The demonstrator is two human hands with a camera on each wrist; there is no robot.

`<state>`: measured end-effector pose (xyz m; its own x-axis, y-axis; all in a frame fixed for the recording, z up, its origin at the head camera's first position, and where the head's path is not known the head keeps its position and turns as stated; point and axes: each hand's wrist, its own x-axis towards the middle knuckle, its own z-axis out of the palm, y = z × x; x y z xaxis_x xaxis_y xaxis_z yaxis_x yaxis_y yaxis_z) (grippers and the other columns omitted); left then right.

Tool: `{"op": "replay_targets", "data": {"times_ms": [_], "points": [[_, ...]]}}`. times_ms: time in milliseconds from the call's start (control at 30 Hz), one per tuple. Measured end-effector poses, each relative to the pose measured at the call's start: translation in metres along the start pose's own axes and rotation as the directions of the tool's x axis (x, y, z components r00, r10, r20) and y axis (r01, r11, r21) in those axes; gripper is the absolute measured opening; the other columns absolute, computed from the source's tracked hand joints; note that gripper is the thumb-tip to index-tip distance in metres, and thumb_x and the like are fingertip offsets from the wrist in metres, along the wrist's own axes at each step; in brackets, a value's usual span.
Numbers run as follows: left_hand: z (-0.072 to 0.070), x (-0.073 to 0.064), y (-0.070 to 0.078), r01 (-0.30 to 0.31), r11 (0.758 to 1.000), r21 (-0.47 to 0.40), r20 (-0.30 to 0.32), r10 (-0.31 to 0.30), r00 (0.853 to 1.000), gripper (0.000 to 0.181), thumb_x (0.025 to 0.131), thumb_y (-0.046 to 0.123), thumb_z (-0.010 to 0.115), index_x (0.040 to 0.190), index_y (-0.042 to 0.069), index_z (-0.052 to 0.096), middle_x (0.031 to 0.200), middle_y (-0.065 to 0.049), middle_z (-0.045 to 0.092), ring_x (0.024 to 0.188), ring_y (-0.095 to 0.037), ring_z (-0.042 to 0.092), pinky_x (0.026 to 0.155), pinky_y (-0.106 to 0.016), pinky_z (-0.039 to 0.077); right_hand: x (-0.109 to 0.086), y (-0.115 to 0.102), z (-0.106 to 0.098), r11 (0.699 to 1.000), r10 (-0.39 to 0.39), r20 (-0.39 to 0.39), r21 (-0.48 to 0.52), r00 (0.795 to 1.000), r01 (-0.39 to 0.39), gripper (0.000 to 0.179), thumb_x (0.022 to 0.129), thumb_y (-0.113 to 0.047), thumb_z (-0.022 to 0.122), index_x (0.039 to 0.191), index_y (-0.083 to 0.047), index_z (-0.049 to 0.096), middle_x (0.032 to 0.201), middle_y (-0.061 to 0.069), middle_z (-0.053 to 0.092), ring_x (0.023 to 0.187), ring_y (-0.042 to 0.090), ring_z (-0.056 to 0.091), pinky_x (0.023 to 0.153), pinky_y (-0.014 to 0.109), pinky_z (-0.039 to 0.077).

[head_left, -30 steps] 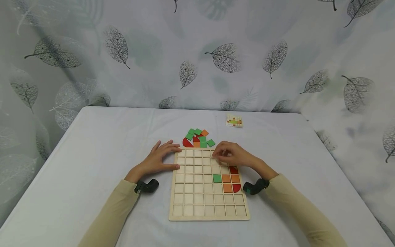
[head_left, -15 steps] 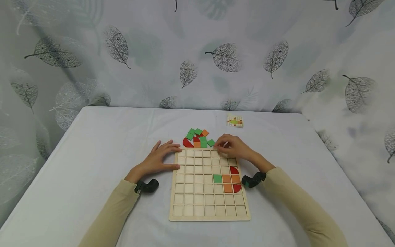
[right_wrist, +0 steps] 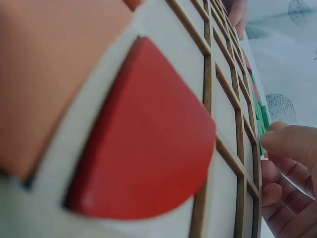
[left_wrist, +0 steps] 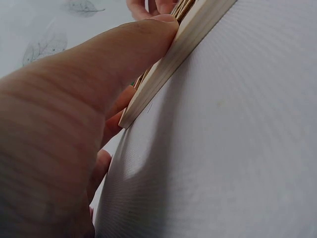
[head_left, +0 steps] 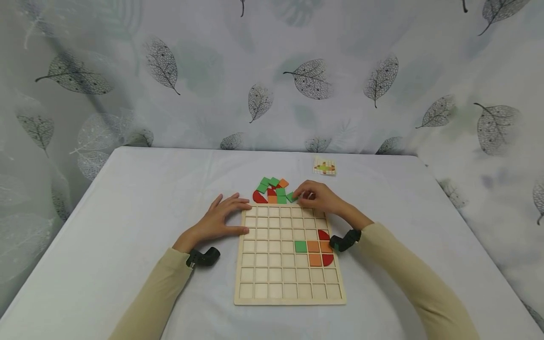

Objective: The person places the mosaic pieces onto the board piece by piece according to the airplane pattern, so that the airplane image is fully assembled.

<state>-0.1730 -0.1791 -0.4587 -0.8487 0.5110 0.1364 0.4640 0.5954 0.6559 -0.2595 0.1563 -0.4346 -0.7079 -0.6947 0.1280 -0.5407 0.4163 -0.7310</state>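
A wooden grid board [head_left: 276, 275] lies in the middle of the table. Across its left edge, my left hand [head_left: 216, 219] is spread, the thumb on the side rim and fingertips at the far left corner. Beyond the board's far edge, my right hand [head_left: 321, 197] has thumb and index finger curled at a loose green square tile [head_left: 291, 197], covering its right corner; the index fingertip meets green in the right wrist view. Set in the board's right side are a green tile [head_left: 301, 246], orange squares [head_left: 315, 259] and two red quarter-circle tiles [right_wrist: 151, 144].
Left of the right fingertips, a pile of green, orange and red tiles [head_left: 272, 186] lies against the board's far side. A small pattern card [head_left: 325, 166] sits near the table's back edge. The white-covered table [head_left: 127, 212] meets a leaf-print cloth backdrop [head_left: 204, 85].
My right hand has moved from over the board's far right squares out to the loose green tile beyond the edge. My left hand has stayed at the board's left edge.
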Motion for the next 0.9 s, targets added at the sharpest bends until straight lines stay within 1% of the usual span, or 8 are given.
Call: {"op": "replay_targets", "data": {"times_ms": [167, 267, 467, 533, 633, 900], "points": [[-0.0004, 0.0002, 0.0008, 0.001, 1.0, 0.002, -0.002, -0.001, 1.0, 0.057, 0.081, 0.036, 0.078, 0.131, 0.016, 0.059, 0.144, -0.007, 0.051, 0.147, -0.032, 0.024, 0.118, -0.055, -0.002, 0.0051, 0.0029, 0.0006, 0.999, -0.031, 0.014, 0.021, 0.999, 0.031, 0.015, 0.091, -0.004, 0.068, 0.105, -0.003, 0.072, 0.112, 0.014, 0.064, 0.082, 0.018, 0.059, 0.073, 0.026, 0.052], [-0.0007, 0.0004, 0.001, 0.009, 1.0, 0.001, 0.003, -0.009, 1.0, 0.057, 0.082, 0.037, 0.078, 0.132, 0.016, 0.059, 0.145, -0.006, 0.05, 0.147, -0.031, 0.023, 0.118, -0.055, -0.003, 0.0071, 0.0028, 0.0012, 0.999, -0.05, 0.029, 0.008, 0.998, 0.05, 0.014, 0.091, -0.005, 0.068, 0.104, -0.003, 0.072, 0.117, 0.014, 0.064, 0.083, 0.016, 0.06, 0.074, 0.027, 0.052], [-0.0003, 0.0002, 0.0003, 0.012, 1.0, -0.001, 0.004, -0.012, 1.0, 0.057, 0.082, 0.037, 0.077, 0.131, 0.016, 0.059, 0.144, -0.007, 0.051, 0.147, -0.032, 0.024, 0.118, -0.056, -0.003, 0.0091, 0.0008, 0.0003, 0.997, -0.072, 0.064, -0.001, 0.995, 0.073, 0.015, 0.09, -0.001, 0.067, 0.104, 0.0, 0.071, 0.12, 0.017, 0.064, 0.085, 0.02, 0.062, 0.076, 0.028, 0.053], [-0.0003, 0.0002, 0.0002, 0.012, 1.0, -0.001, 0.001, -0.012, 1.0, 0.056, 0.082, 0.037, 0.078, 0.131, 0.016, 0.059, 0.144, -0.007, 0.051, 0.147, -0.031, 0.024, 0.118, -0.055, -0.003, 0.0095, 0.0007, -0.0006, 0.998, -0.069, 0.068, 0.006, 0.995, 0.068, 0.015, 0.09, 0.0, 0.067, 0.105, 0.0, 0.071, 0.12, 0.018, 0.064, 0.085, 0.022, 0.062, 0.075, 0.029, 0.053], [-0.0003, 0.0001, 0.0003, 0.01, 1.0, -0.002, -0.001, -0.01, 1.0, 0.056, 0.082, 0.037, 0.078, 0.131, 0.016, 0.059, 0.144, -0.007, 0.051, 0.147, -0.031, 0.024, 0.118, -0.055, -0.003, 0.0097, 0.002, -0.0015, 0.999, -0.042, 0.067, 0.019, 0.997, 0.041, 0.016, 0.09, 0.001, 0.067, 0.106, 0.0, 0.07, 0.119, 0.019, 0.064, 0.082, 0.023, 0.061, 0.073, 0.029, 0.052], [-0.0004, -0.0002, 0.0016, 0.013, 1.0, -0.003, 0.001, -0.013, 1.0, 0.057, 0.082, 0.036, 0.078, 0.131, 0.015, 0.059, 0.144, -0.007, 0.051, 0.147, -0.031, 0.024, 0.118, -0.055, -0.003, 0.0091, 0.002, -0.0002, 1.0, 0.018, 0.05, -0.026, 0.999, -0.017, 0.017, 0.089, -0.002, 0.068, 0.107, -0.003, 0.07, 0.113, 0.015, 0.065, 0.078, 0.015, 0.056, 0.07, 0.024, 0.05]]}}
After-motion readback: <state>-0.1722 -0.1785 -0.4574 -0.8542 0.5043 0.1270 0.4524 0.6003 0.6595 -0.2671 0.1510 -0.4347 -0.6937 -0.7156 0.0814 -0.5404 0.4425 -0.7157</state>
